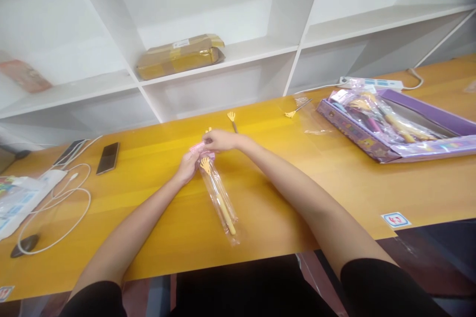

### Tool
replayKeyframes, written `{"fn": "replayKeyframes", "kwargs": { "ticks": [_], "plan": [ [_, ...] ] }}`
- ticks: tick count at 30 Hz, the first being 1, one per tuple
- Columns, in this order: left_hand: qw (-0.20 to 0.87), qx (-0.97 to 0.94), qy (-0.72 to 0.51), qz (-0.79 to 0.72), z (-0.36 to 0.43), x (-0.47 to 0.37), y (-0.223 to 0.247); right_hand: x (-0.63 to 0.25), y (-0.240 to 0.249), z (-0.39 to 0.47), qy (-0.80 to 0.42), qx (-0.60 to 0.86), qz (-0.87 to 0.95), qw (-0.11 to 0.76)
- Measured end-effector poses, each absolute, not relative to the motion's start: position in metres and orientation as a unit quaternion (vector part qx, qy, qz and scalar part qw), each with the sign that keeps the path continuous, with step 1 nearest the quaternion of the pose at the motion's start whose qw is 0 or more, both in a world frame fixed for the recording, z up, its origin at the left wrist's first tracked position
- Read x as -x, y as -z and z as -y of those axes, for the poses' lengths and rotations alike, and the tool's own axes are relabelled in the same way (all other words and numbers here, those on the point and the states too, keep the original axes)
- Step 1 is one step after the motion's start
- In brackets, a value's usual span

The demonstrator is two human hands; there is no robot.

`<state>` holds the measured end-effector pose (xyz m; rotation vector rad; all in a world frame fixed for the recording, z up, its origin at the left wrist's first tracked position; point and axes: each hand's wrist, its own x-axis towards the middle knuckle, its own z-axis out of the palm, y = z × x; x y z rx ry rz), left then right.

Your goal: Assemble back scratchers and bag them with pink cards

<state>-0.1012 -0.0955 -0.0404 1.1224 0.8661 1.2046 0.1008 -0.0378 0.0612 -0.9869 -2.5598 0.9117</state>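
A clear plastic bag (219,198) with a pink top lies slanting on the yellow-orange table (163,228). Inside it is a back scratcher (225,213) with a yellow hand-shaped head and a pale yellow handle. My left hand (188,164) is closed on the bag's pink top from the left. Fingers of my right hand (217,140) pinch at the same top edge from the right. A small yellow tip shows just beyond my right hand. Behind it lies another scratcher (231,118) with a dark handle, partly hidden by my right wrist.
At right stands a purple box (357,133) of bagged scratchers, beside a loose scratcher (290,114) and plastic wrap. A phone (107,158), white cables, a mouse (25,246) and a power strip lie left. White shelves behind hold a taped parcel (182,58).
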Motion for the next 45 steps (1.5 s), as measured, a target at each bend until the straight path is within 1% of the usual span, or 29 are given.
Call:
{"fn": "replayKeyframes", "kwargs": {
  "ticks": [3, 7, 11, 15, 20, 25, 29, 31, 33, 35, 36, 38, 41, 45],
  "plan": [
    [0.595, -0.5, -0.501, -0.381, 0.095, 0.103, 0.043, -0.104, -0.06, 0.034, -0.345, 0.3, 0.883, 0.105],
    [0.581, -0.514, -0.496, -0.391, 0.095, 0.103, 0.044, -0.105, -0.052, 0.027, -0.351, 0.256, 0.895, 0.107],
    [0.562, -0.539, -0.491, -0.39, 0.095, 0.103, 0.048, -0.105, -0.04, 0.019, -0.387, 0.221, 0.89, 0.099],
    [0.554, -0.542, -0.475, -0.417, 0.092, 0.107, 0.053, -0.107, -0.033, 0.012, -0.433, 0.203, 0.873, 0.095],
    [0.556, -0.538, -0.465, -0.43, 0.091, 0.108, 0.055, -0.109, -0.031, 0.012, -0.437, 0.205, 0.871, 0.09],
    [0.574, -0.525, -0.453, -0.436, 0.096, 0.104, 0.047, -0.11, -0.046, 0.022, -0.39, 0.25, 0.883, 0.073],
    [0.588, -0.497, -0.457, -0.446, 0.099, 0.099, 0.04, -0.115, -0.074, 0.037, -0.248, 0.36, 0.897, 0.065],
    [0.591, -0.482, -0.469, -0.446, 0.098, 0.097, 0.038, -0.119, -0.087, 0.051, -0.192, 0.412, 0.89, 0.039],
    [0.595, -0.474, -0.475, -0.443, 0.097, 0.096, 0.039, -0.122, -0.093, 0.074, -0.182, 0.441, 0.879, -0.015],
    [0.595, -0.469, -0.482, -0.441, 0.096, 0.095, 0.041, -0.125, -0.09, 0.106, -0.176, 0.47, 0.863, -0.054],
    [0.594, -0.467, -0.484, -0.441, 0.096, 0.095, 0.042, -0.126, -0.085, 0.124, -0.161, 0.49, 0.855, -0.059],
    [0.595, -0.467, -0.483, -0.442, 0.095, 0.095, 0.043, -0.126, -0.071, 0.162, -0.133, 0.524, 0.84, -0.043],
    [0.601, -0.46, -0.483, -0.44, 0.095, 0.095, 0.043, -0.123, -0.047, 0.206, -0.162, 0.513, 0.84, -0.061],
    [0.612, -0.466, -0.482, -0.42, 0.095, 0.097, 0.043, -0.129, -0.027, 0.228, -0.16, 0.515, 0.84, -0.06]
  ]
}}
